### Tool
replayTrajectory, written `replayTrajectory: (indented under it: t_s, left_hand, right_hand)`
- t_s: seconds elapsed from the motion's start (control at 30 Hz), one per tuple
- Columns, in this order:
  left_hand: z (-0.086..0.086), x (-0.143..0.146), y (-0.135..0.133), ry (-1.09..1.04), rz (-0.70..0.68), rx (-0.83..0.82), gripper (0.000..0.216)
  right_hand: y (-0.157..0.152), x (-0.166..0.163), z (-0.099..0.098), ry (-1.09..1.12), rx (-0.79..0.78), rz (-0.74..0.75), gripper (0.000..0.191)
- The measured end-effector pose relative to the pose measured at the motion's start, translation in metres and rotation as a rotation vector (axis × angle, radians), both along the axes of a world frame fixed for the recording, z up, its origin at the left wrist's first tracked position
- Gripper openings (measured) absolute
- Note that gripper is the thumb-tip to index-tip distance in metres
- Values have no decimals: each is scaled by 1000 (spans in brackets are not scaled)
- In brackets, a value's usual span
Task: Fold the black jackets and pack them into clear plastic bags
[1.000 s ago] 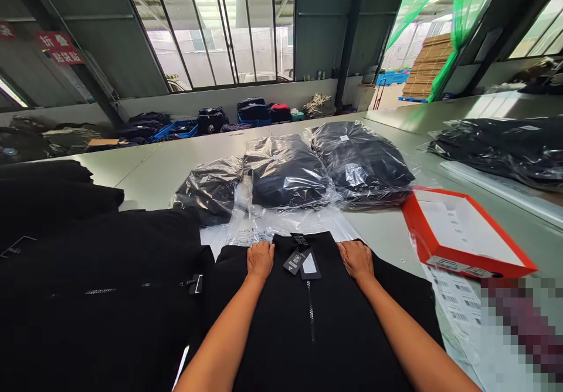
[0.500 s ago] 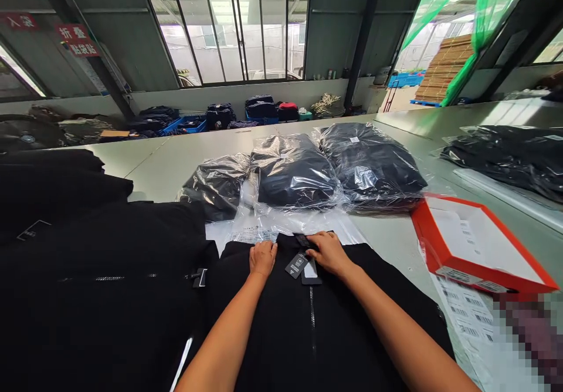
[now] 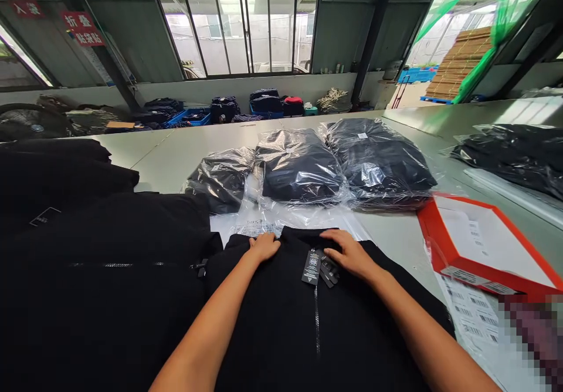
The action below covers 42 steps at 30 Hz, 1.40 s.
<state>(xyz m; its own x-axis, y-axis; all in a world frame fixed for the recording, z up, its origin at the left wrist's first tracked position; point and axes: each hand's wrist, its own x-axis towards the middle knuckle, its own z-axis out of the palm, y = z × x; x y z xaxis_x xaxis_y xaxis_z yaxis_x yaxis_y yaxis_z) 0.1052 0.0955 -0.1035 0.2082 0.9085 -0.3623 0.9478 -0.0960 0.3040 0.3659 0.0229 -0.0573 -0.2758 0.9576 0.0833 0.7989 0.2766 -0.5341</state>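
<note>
A black jacket point(image 3: 277, 316) with a zip down its front lies spread before me, collar at the far side. My left hand point(image 3: 265, 247) presses at the shoulder just left of the collar, its fingers curled over the cloth. At the collar's right side rests my right hand point(image 3: 352, 257), with thumb and fingers apart. Dark hang tags point(image 3: 312, 267) lie fanned on the chest, by the top of the zip. Beneath the collar's far edge, white plastic bags point(image 3: 253, 227) stick out.
More black garments point(image 3: 101, 227) are piled at my left. Several plastic-wrapped dark garments point(image 3: 303, 172) sit beyond the jacket. An orange-red box point(image 3: 497, 245) stands at the right, over barcode label sheets point(image 3: 472, 316). Further bagged garments point(image 3: 523, 157) lie at the far right.
My right hand has let go of the collar label area and shifted slightly right, its fingers opening. The hang tags now lie spread apart. My left hand stays by the collar.
</note>
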Motion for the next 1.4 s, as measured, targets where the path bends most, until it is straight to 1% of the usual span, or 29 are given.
replayTrajectory:
  t_s: [0.03, 0.07, 0.1, 0.13, 0.17, 0.23, 0.27, 0.33, 0.4, 0.47, 0.53, 0.6, 0.63, 0.67, 0.77, 0.8, 0.83, 0.93, 0.97, 1.0, 1.07, 1.13, 1.2, 1.23, 1.3, 1.33, 1.4]
  left_hand:
    - [4, -2, 3, 6, -6, -26, 38]
    - [7, -3, 5, 18, -10, -42, 42]
    - [10, -3, 7, 38, -17, -62, 48]
    - [11, -2, 7, 64, -28, -83, 56]
    - [11, 0, 7, 93, -44, -105, 62]
    - [9, 4, 5, 152, -82, -143, 70]
    - [7, 6, 3, 174, -98, -151, 72]
    - [3, 9, -2, 194, -119, -147, 74]
    - [1, 9, -7, 203, -133, -129, 75]
    - [1, 9, -11, 211, -150, -111, 78]
    - [3, 9, -15, 228, -156, -118, 84]
    - [6, 10, -18, 236, -173, -188, 80]
    - [7, 11, -20, 237, -186, -224, 74]
    - [9, 12, -23, 233, -200, -236, 65]
    - [18, 15, -34, 203, -258, -152, 45]
    - [24, 17, -38, 172, -272, -117, 41]
    - [31, 19, -42, 135, -287, -97, 37]
    - [60, 27, -51, 47, -329, -53, 30]
    - [70, 31, -52, 42, -348, -21, 29]
    - [79, 34, -53, 48, -371, 13, 28]
    - [93, 40, -53, 72, -403, 72, 26]
    - [99, 42, -53, 71, -412, 123, 27]
    - [98, 40, -53, 18, -377, 211, 32]
    - [96, 38, -53, -27, -334, 269, 37]
    - [89, 33, -55, -121, -189, 375, 47]
    - [85, 30, -57, -159, -95, 404, 51]
    - [76, 26, -61, -205, 90, 400, 62]
  right_hand:
    - [11, 3, 1, -74, -11, -52, 55]
    - [21, 6, -1, -150, -57, -98, 70]
    - [29, 8, -3, -213, -134, -131, 83]
    - [36, 10, -7, -257, -232, -146, 92]
    - [42, 10, -11, -287, -340, -145, 95]
    - [48, 8, -20, -328, -511, -118, 90]
    - [50, 6, -23, -352, -555, -107, 87]
    - [48, 4, -27, -367, -573, -97, 81]
    - [44, 5, -26, -272, -553, -81, 78]
    - [37, 10, -24, -116, -573, -65, 75]
    - [30, 14, -21, -25, -655, -36, 76]
    - [25, 15, -19, -38, -747, 20, 80]
    - [23, 12, -18, -64, -753, 46, 83]
    - [21, 9, -17, -86, -724, 62, 88]
    - [18, -12, -10, -58, -515, 86, 105]
    - [18, -20, -7, -21, -469, 111, 109]
    - [17, -29, -3, 18, -457, 146, 113]
    - [17, -54, 10, 107, -506, 253, 116]
    - [18, -60, 13, 138, -529, 284, 112]
    - [19, -65, 15, 172, -555, 306, 103]
    - [20, -69, 18, 237, -617, 305, 74]
    - [21, -68, 21, 258, -664, 227, 42]
    - [21, -62, 25, 237, -644, 97, 21]
    - [21, -58, 28, 229, -616, 37, 15]
    - [21, -48, 38, 227, -557, -70, 10]
    - [21, -41, 44, 231, -531, -118, 10]
    - [21, -24, 58, 241, -486, -224, 13]
